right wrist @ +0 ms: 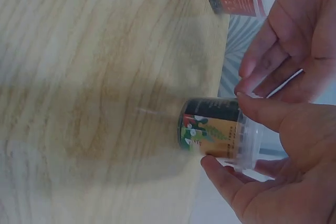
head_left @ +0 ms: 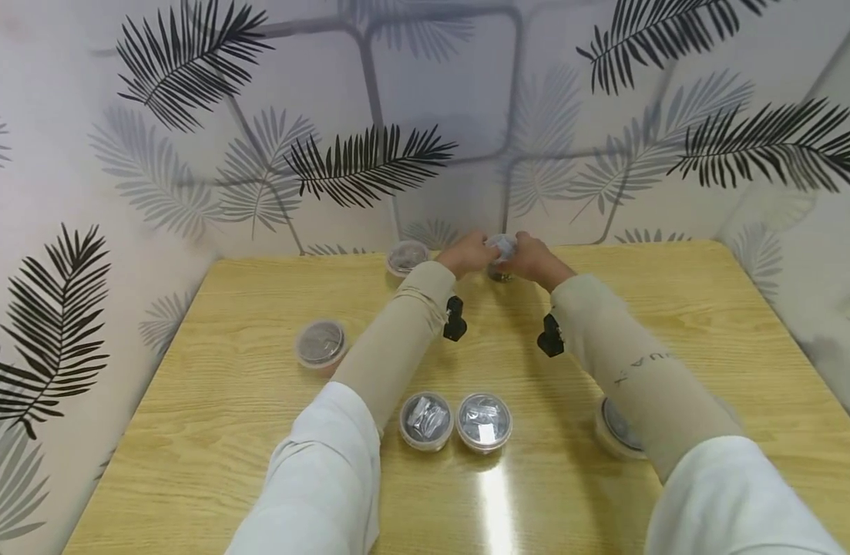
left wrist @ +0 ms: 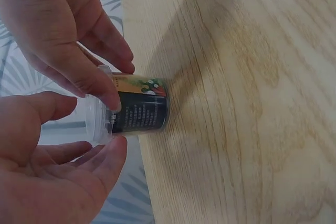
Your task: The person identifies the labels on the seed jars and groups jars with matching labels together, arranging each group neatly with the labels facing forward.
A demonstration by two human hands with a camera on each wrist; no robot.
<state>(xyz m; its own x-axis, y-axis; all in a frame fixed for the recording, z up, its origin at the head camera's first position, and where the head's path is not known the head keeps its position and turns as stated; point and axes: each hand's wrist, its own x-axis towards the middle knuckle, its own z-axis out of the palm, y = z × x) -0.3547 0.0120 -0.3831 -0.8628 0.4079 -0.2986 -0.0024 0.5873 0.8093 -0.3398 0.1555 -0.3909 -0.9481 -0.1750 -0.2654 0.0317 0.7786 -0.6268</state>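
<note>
At the table's far edge a lidded clear plastic cup (head_left: pixel 501 247) stands upright between my two hands. Its label (right wrist: pixel 210 127) is dark green and orange with small printed leaves and flowers. My right hand (head_left: pixel 535 258) grips it with thumb and fingers around the side just under the clear lid (left wrist: pixel 95 119). My left hand (left wrist: pixel 58 166) is at the cup's other side, its fingertips right at the wall below the lid. The left thumb (left wrist: pixel 60 104) stands a little apart from the lid.
Left of my left hand, a red-labelled lidded cup (head_left: pixel 407 257) stands near the wall. Another cup (head_left: pixel 320 343) is left of my forearm. Two cups (head_left: pixel 426 421) (head_left: pixel 483 422) stand side by side in front; one more (head_left: pixel 620 432) is partly under my right forearm.
</note>
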